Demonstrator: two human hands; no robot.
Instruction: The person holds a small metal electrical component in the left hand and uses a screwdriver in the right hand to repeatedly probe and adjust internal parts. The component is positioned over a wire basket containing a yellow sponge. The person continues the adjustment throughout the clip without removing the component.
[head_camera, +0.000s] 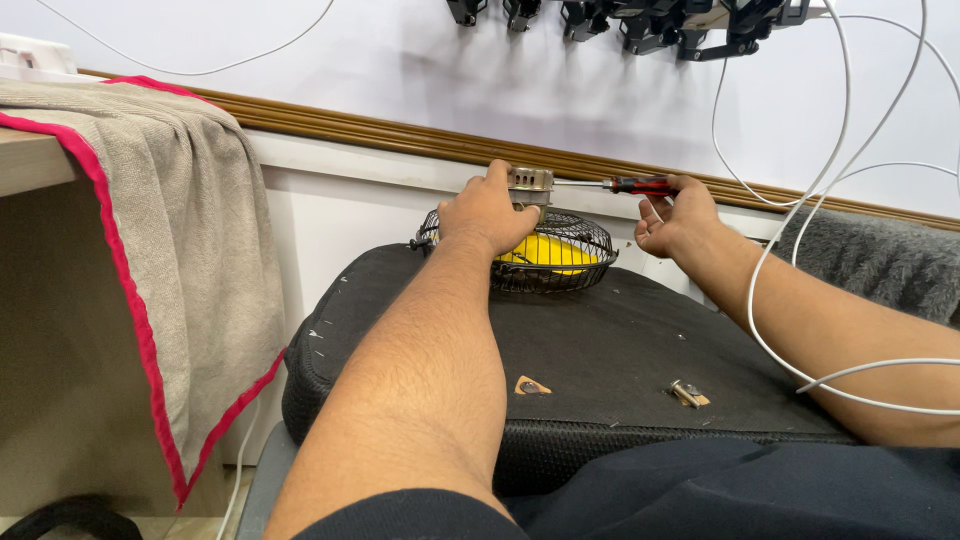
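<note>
Right now the left hand is clenched over the top of a small wire-caged fan with yellow blades, steadying the metal motor housing that sits on top of the cage. From the right of that housing, the right hand grasps a red-handled screwdriver in its fingers, the shaft lying level with its tip against the housing. Under the fan is a black cushion; nearer the person, a small metal part lies loose on it.
</note>
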